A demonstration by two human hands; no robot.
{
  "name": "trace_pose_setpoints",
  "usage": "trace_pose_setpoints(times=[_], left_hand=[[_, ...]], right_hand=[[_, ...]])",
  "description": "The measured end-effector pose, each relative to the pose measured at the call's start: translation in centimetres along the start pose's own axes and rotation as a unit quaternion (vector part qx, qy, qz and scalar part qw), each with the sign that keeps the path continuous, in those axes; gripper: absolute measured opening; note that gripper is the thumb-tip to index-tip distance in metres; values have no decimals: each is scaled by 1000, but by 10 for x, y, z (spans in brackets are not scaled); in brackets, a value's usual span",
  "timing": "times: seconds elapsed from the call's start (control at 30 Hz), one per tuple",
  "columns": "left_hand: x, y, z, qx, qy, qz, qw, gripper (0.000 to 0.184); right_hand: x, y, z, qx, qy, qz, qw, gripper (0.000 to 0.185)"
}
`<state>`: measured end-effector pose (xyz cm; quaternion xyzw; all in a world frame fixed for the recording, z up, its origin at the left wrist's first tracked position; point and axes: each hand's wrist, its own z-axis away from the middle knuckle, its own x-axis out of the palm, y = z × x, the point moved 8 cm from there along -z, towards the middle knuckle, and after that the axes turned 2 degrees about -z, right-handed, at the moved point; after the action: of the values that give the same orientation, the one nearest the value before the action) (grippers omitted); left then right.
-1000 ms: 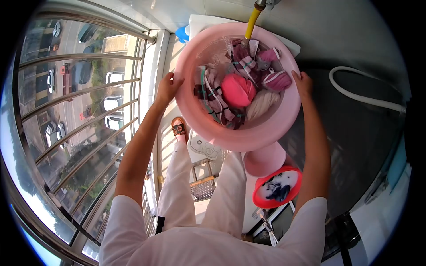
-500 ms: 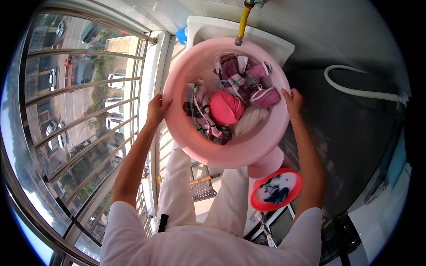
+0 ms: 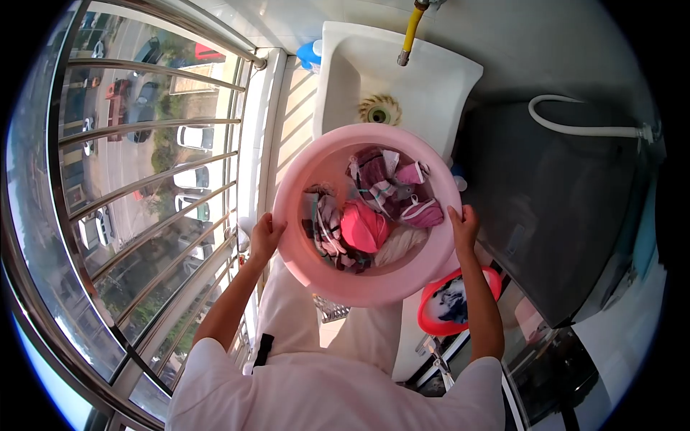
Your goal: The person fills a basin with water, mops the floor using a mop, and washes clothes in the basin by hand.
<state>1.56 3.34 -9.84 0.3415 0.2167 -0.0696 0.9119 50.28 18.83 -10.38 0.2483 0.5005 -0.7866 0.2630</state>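
Note:
Between my two hands is a large pink basin (image 3: 359, 291), partly filled with water. My left hand (image 3: 266, 235) grips its left rim, and my right hand (image 3: 463, 223) is closed on the right rim. In the water lie a bright pink cloth item (image 3: 364, 226), a purple-pink item with white trim (image 3: 422, 214), a dark plaid garment (image 3: 374, 176), a striped garment (image 3: 329, 223) at the left and a cream cloth (image 3: 400, 246). The fingers under the rim are mostly hidden.
Beyond the basin stands a white sink (image 3: 431, 72) with a drain (image 3: 378, 112), under a yellow tap hose (image 3: 411, 32). Metal railing (image 3: 154, 129) runs along the left. A dark countertop (image 3: 539, 208) is at right, and a red basin (image 3: 431, 327) with sudsy cloth sits lower right.
The pink basin has come back toward my body, with both hands still on its rim. More of the sink and its drain now shows behind it.

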Motion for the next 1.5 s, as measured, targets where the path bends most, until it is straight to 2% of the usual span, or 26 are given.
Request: trace_pose_setpoints(times=[0.07, 0.2, 0.3, 0.43, 0.53, 0.57, 0.67, 0.73, 0.8, 0.83, 0.87, 0.97, 1.0, 1.07, 1.1, 1.13, 1.17, 1.2, 1.23, 1.27, 1.3, 1.33, 1.37, 1.4, 1.47, 1.5], left_hand=[[5, -6, -10, -16, -10, -78, 997, 24], [18, -27, -22, -40, -18, -74, 996, 26], [24, -38, -22, -52, -18, -15, 998, 25], [24, -25, -24, -75, -25, -101, 992, 26], [28, -36, -37, -67, -12, -13, 998, 26], [28, -40, -44, -74, -27, -111, 991, 27], [34, -46, -62, -1, -11, -143, 990, 27], [45, -46, -67, -24, -34, -108, 993, 26], [57, -57, -75, 8, -37, -102, 994, 26], [59, -58, -75, 27, -39, -81, 996, 26], [55, -62, -71, 39, -42, -66, 996, 27], [54, -63, -73, -9, -53, -83, 995, 28], [54, -51, -70, -59, -82, -219, 970, 36], [51, -35, -42, 61, 17, -324, 944, 48], [53, -8, -20, 50, 12, -380, 923, 56], [58, 24, 7, 115, 50, -377, 918, 50], [72, 34, 33, 133, 41, -345, 928, 42], [97, 25, 61, 108, -39, -260, 959, 32], [133, 9, 88, 71, -177, -192, 963, 27], [166, -27, 122, -4, -309, -209, 928, 29], [198, -75, 154, -14, -443, -263, 857, 36], [221, -132, 177, 3, -506, -354, 787, 43], [235, -178, 179, 13, -493, -409, 768, 50], [247, -213, 164, 32, -429, -406, 806, 56], [279, -313, 142, 108, -300, -431, 844, 49], [283, -334, 128, 88, -292, -441, 844, 49]], right_hand=[[7, 12, 4, -2, 19, -21, 1000, 29], [21, 49, -3, 36, -13, 11, 999, 31], [20, 39, 1, 51, -36, -12, 998, 32], [17, 38, 2, 71, -42, -21, 996, 30], [12, 34, 16, 77, -31, -25, 996, 30], [15, 37, 19, 79, -28, -26, 996, 30], [26, 59, 33, 105, -12, -18, 994, 29], [34, 79, 50, 122, -4, -11, 992, 29], [50, 107, 53, 97, 30, -8, 995, 30], [51, 118, 50, 113, 61, -60, 990, 31], [58, 127, 53, 112, 47, -48, 991, 31], [58, 125, 48, 118, 17, -30, 992, 31], [60, 124, 46, 126, 9, -44, 991, 32], [65, 118, 40, 130, -2, -54, 990, 32], [68, 118, 38, 127, -5, -47, 991, 32], [70, 118, 38, 127, -10, -39, 991, 32], [73, 116, 38, 131, -19, -59, 989, 31], [76, 120, 38, 128, -19, -61, 990, 31], [79, 128, 38, 124, -18, -61, 990, 31], [79, 128, 37, 117, -16, -65, 991, 31], [80, 127, 38, 123, -20, -50, 991, 31], [82, 125, 39, 121, -14, -42, 992, 30], [84, 124, 40, 118, -7, -34, 992, 30], [85, 121, 37, 112, 0, -26, 993, 30], [85, 118, 29, 83, -18, -25, 996, 29], [84, 115, 25, 68, -27, -24, 997, 29]])
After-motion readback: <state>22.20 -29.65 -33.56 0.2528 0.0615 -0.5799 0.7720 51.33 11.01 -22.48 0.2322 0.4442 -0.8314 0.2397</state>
